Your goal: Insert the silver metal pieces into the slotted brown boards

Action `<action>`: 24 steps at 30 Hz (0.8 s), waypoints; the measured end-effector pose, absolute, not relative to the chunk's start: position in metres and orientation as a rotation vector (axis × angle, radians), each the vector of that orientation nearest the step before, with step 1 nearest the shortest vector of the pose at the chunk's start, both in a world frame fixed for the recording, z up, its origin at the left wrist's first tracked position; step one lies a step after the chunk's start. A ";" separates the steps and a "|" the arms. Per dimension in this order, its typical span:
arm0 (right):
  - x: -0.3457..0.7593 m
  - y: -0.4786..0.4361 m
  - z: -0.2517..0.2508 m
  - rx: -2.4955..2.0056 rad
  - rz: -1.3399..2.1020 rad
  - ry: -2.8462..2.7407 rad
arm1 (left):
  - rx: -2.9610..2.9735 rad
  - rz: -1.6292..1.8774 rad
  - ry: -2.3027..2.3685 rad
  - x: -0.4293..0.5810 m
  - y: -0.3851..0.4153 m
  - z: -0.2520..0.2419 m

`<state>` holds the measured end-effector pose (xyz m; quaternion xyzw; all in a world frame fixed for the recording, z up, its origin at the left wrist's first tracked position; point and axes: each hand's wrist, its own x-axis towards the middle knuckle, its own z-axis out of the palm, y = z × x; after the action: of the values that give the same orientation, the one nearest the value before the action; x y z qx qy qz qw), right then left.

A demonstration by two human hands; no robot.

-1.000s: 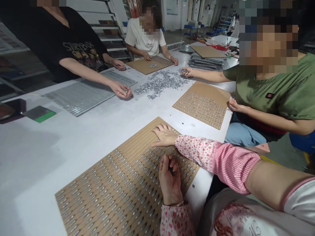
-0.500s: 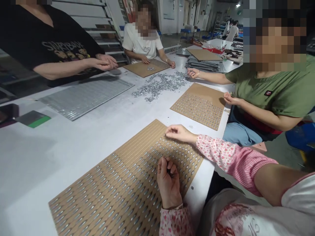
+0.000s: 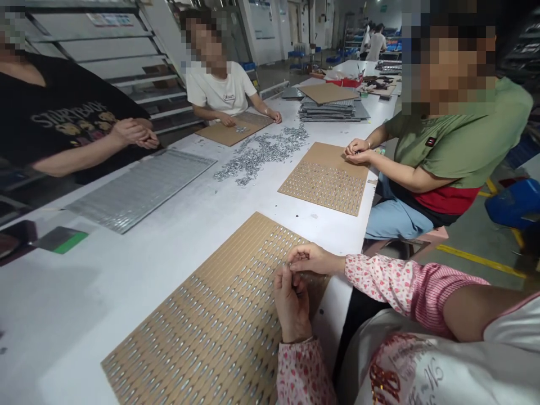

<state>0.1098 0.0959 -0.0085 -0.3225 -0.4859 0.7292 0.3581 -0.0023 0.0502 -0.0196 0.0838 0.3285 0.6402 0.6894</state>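
My left hand [image 3: 292,304] is turned palm up over the brown board [image 3: 236,247], its fingers curled round small metal pieces that mostly stay hidden. Beside its thumb tip, my right hand [image 3: 310,260] pinches with thumb and forefinger. What lies in that pinch is too small to make out. The fingertips of both hands meet or nearly meet. Rows of small shiny oval metal pieces [image 3: 202,332] cover much of the board, and its far left part shows bare grooved lines.
Loose metal pieces [image 3: 261,152] lie heaped mid-table. A co-worker at right leans by another brown board [image 3: 323,183]. Opposite, a person works at a third board [image 3: 219,134]. At left, a person stands behind a grey sheet [image 3: 143,191]. Stacked sheets [image 3: 329,109] stand farther back.
My right hand has come back from the board's far edge to the fingertips of my left hand. The right co-worker's hands have come together. The view has shifted slightly.
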 end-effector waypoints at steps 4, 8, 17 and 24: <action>0.105 0.096 -0.001 -0.838 1.883 -1.244 | 0.074 1.394 0.704 -0.005 0.048 -0.013; 0.097 0.117 0.004 -0.952 1.654 -1.193 | -0.105 1.379 0.757 -0.030 0.046 0.000; 0.028 0.173 -0.013 -1.015 1.564 -1.814 | -0.284 1.546 0.844 -0.082 0.045 0.007; -0.031 0.186 -0.025 -0.796 1.108 -2.485 | -0.514 1.467 0.689 -0.091 0.014 0.004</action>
<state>-0.0312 0.1856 -0.0251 -0.2775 -0.8663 0.3861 0.1527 -0.0914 0.0143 0.0044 -0.2273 0.3043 0.6484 0.6598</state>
